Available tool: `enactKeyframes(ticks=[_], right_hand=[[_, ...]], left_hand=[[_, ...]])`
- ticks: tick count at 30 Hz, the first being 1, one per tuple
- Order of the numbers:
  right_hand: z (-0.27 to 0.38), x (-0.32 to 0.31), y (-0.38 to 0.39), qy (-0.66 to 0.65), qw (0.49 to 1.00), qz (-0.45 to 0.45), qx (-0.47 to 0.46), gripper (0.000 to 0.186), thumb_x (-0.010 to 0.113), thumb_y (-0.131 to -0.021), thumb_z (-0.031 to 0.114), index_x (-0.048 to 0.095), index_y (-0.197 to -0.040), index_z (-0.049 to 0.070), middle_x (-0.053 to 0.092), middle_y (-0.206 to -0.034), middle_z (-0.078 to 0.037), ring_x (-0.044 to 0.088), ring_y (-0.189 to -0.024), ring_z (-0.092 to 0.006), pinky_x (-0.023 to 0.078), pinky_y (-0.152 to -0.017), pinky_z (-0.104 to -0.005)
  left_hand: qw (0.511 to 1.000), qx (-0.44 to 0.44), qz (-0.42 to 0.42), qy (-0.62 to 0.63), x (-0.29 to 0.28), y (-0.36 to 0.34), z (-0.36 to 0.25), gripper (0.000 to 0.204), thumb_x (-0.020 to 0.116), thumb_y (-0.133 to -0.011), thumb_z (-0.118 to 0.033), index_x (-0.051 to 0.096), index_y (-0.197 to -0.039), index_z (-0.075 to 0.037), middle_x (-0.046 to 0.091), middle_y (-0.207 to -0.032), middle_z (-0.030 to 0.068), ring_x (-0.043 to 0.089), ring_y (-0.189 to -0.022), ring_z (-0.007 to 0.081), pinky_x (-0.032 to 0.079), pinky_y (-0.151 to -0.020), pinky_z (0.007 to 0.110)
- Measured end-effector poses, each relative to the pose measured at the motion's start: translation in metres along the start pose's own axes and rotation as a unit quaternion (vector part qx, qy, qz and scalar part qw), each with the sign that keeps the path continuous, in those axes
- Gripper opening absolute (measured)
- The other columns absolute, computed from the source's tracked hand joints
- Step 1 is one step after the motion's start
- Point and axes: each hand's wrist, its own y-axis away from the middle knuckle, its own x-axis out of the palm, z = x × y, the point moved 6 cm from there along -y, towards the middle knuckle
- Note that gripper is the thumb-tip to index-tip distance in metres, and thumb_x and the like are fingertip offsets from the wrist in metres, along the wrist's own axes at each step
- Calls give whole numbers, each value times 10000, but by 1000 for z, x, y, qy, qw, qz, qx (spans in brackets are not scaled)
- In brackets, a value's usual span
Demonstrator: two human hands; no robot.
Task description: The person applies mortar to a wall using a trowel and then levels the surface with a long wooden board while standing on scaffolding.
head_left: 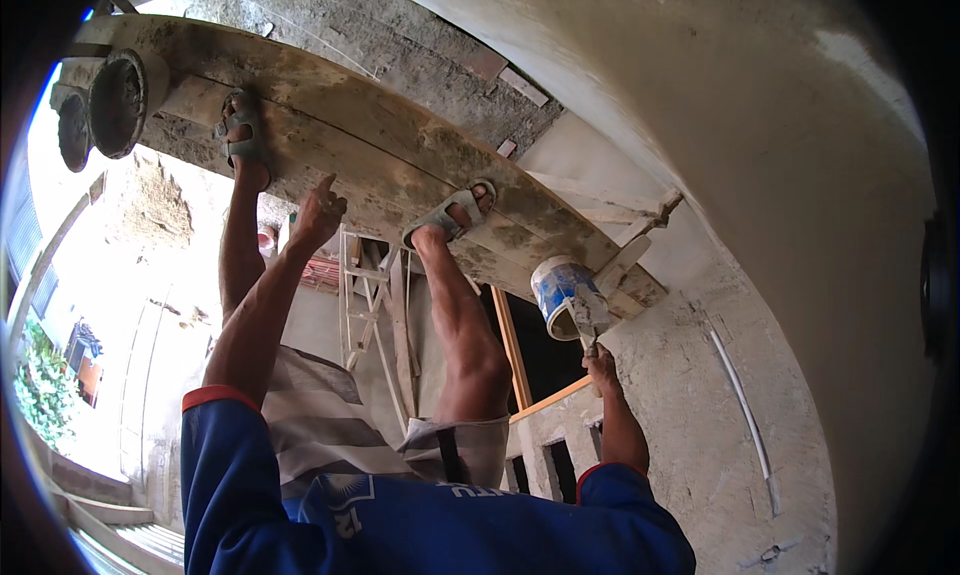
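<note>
My right hand (601,369) is wrapped round the handle of a trowel (588,315). The trowel's grey, mortar-smeared blade lies at the mouth of a white and blue bucket (550,283), which stands near the right end of the plank platform (365,160). How much the bucket holds cannot be made out. My left hand (320,215) hangs over the platform's near edge, between my two sandalled feet. Its index finger points out, the thumb stands apart, and nothing shows in it.
Two dark, mortar-caked buckets (120,103) stand at the platform's left end. A curved plastered wall (760,155) rises on the right. Below are rubble ground (400,50), a wooden ladder (365,305) and a dark opening with an orange frame (512,350).
</note>
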Motion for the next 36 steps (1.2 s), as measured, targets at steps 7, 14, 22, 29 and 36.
enactKeyframes(ticks=[7, 14, 22, 29, 36], right_hand=[[-15, 17, -16, -11, 998, -7, -69, 416, 562, -755, 144, 553, -1142, -7, 614, -1036, -205, 590, -971, -364, 460, -842, -420], [12, 13, -13, 138, 990, -19, -30, 352, 468, -857, 158, 522, -1146, -38, 582, -1121, -257, 569, -1034, -398, 449, -858, -455], [315, -11, 80, 179, 972, -39, -146, 662, 593, -803, 189, 348, -1355, -80, 528, -1238, -291, 539, -1126, -391, 433, -948, -405], [693, 89, 189, 369, 814, -7, -448, 606, 612, -819, 179, 369, -1358, 50, 572, -1152, -286, 592, -963, -455, 483, -839, -491], [964, 243, 279, 525, 531, -168, -644, 399, 560, -856, 170, 498, -1237, 68, 653, -888, -217, 656, -785, -369, 531, -648, -465]], left_hand=[[999, -17, 20, 33, 50, -5, 13, 543, 592, -817, -175, 464, -1320, -15, 631, -833, 242, 612, -781, 364, 491, -724, 446], [997, -54, 18, 56, 21, 5, -30, 544, 569, -796, -174, 468, -1299, 9, 617, -1050, 290, 614, -983, 406, 493, -842, 443], [982, 1, -62, 179, -84, 11, -49, 543, 588, -790, -192, 465, -1278, 10, 648, -1015, 237, 631, -943, 394, 512, -808, 408], [922, 9, -121, 367, -116, 50, -63, 586, 654, -771, -116, 423, -1303, -33, 642, -1042, 247, 614, -1011, 393, 510, -822, 427], [920, -51, -38, 386, -150, 37, -58, 620, 628, -758, -110, 403, -1331, -41, 634, -961, 266, 604, -947, 430, 497, -788, 489]])
